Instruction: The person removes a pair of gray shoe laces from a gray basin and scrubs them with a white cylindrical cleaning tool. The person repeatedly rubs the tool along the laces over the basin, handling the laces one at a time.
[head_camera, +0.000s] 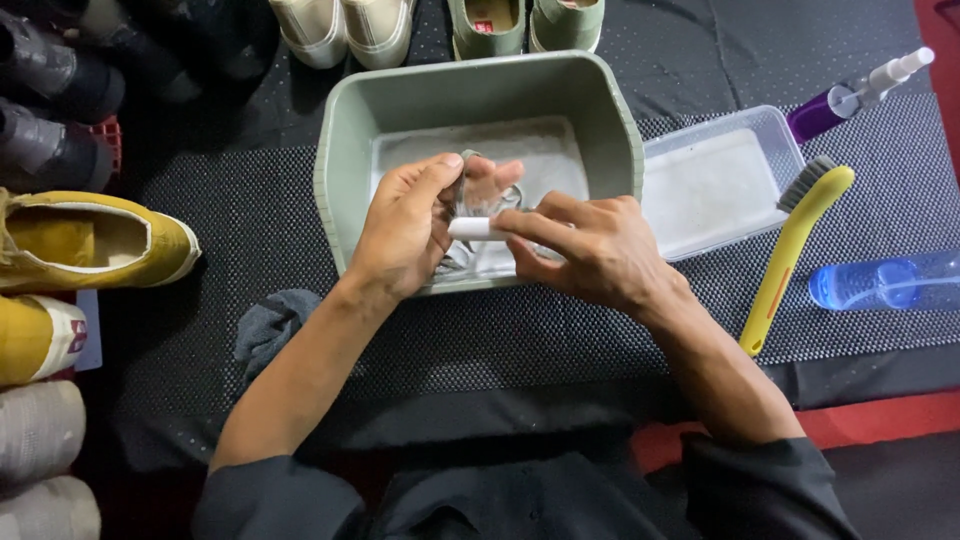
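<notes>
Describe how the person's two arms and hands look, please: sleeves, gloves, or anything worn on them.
Both hands, the left hand and the right hand, are bare, without gloves. No ring, watch or bracelet shows. The forearms are bare too. Dark sleeves are pushed up to about the elbows on both arms.

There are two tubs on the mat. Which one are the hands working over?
The green-grey basin, deeper and opaque, in the middle. Both the left hand and right hand are over it. The shallow clear plastic tray beside it on the right is untouched.
</notes>
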